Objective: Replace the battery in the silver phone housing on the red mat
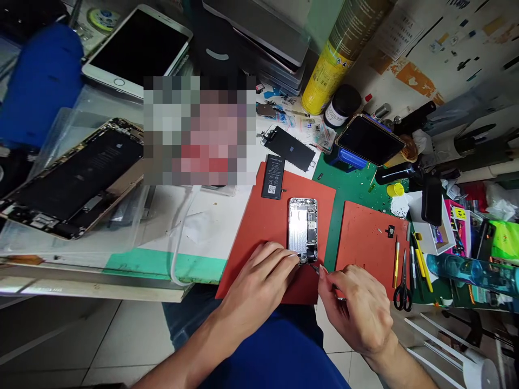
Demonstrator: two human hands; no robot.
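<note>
An opened phone housing, its silver inside and circuit board bare, lies on a red mat. My left hand is closed at its bottom left corner, fingertips gripping the lower edge. My right hand is closed in a pinch on a thin metal tool; most of this tool is hidden by the fingers, and its tip points at the housing's bottom edge. Above the housing, a black phone battery lies across the mat's upper edge. Beyond it rests a dark phone screen part.
On the right, a second red mat bears small parts. Beside it are black scissors and yellow-handled tools. A larger opened phone and a white phone lie left. A spray can stands behind.
</note>
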